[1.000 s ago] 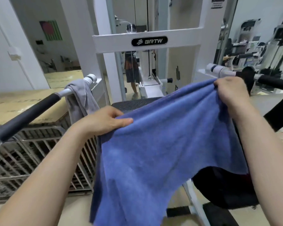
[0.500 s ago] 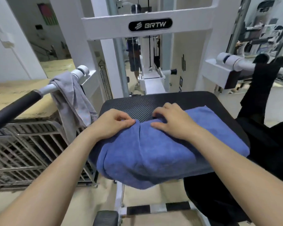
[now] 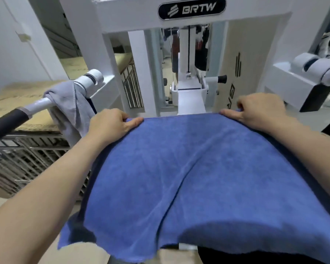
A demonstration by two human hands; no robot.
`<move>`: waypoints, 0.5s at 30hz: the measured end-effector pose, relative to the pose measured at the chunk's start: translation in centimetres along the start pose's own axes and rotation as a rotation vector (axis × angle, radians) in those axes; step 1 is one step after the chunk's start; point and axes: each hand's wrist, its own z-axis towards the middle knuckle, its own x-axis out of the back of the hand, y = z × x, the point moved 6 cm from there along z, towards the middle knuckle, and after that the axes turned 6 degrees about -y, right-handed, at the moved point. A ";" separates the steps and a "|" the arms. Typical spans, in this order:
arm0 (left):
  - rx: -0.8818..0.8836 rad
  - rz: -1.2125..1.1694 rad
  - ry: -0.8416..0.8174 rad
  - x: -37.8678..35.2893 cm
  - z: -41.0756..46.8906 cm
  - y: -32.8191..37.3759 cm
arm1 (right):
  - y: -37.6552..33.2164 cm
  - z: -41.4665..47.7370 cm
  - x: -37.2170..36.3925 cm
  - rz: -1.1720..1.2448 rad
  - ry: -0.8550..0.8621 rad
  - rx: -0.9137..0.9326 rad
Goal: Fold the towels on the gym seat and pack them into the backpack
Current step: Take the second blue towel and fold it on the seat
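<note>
A blue towel (image 3: pixel 189 178) lies spread over the gym seat and hides it completely; its near edge hangs off the front. My left hand (image 3: pixel 111 123) grips the towel's far left corner. My right hand (image 3: pixel 259 111) grips the far right corner, fingers curled over the edge. A grey towel (image 3: pixel 69 105) hangs over the machine's left handle bar (image 3: pixel 36 105). A black shape (image 3: pixel 236 254) at the bottom right may be the backpack; I cannot tell.
The white BRTW machine frame (image 3: pixel 191 14) stands straight ahead behind the seat. A second padded handle (image 3: pixel 316 67) juts in at the right. A metal wire rack (image 3: pixel 27 159) with cardboard on top sits to the left.
Both hands moved apart from the middle of the bunched towel to its far corners, and the towel now lies spread flat over the whole seat. The view has moved closer.
</note>
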 end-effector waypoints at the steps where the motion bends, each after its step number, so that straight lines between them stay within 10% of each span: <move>1: 0.012 0.036 0.044 0.0 0.8 -0.1 | 0.5 0.6 -0.3 0.003 -0.003 -0.017; 9: -0.038 0.100 0.138 0.1 3.2 2.7 | 0.4 1.1 -0.7 -0.029 0.019 -0.034; 15: -0.630 -0.399 -0.340 1.9 -11.2 16.6 | -3.7 -3.8 1.7 0.288 -0.048 0.057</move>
